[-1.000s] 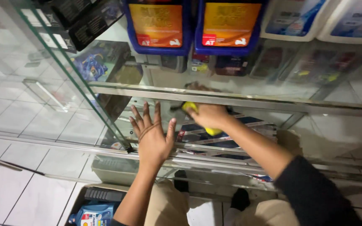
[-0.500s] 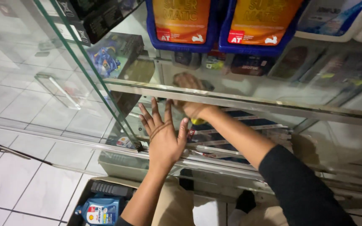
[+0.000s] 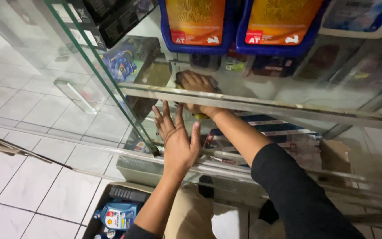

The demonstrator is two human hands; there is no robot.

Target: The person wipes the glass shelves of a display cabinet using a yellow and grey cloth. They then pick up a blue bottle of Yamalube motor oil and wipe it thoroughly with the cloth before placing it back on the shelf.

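Two hands work at the glass cabinet. The left hand (image 3: pixel 178 140) is spread flat against the glass pane (image 3: pixel 111 88). The right hand (image 3: pixel 196 90) reaches inside, closed over a yellow cloth (image 3: pixel 200 116) on the shelf (image 3: pixel 261 106). Better to brace the pane steadily and wipe with even strokes.

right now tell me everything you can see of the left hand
The left hand is bare, fingers spread wide and pointing up and away, palm pressed flat against the glass front of the display case, close to the green edge of a glass pane. It holds nothing. Its bare forearm runs down toward the bottom of the view. The right hand is beyond it, inside the case, resting on a cloth with something yellow under it.
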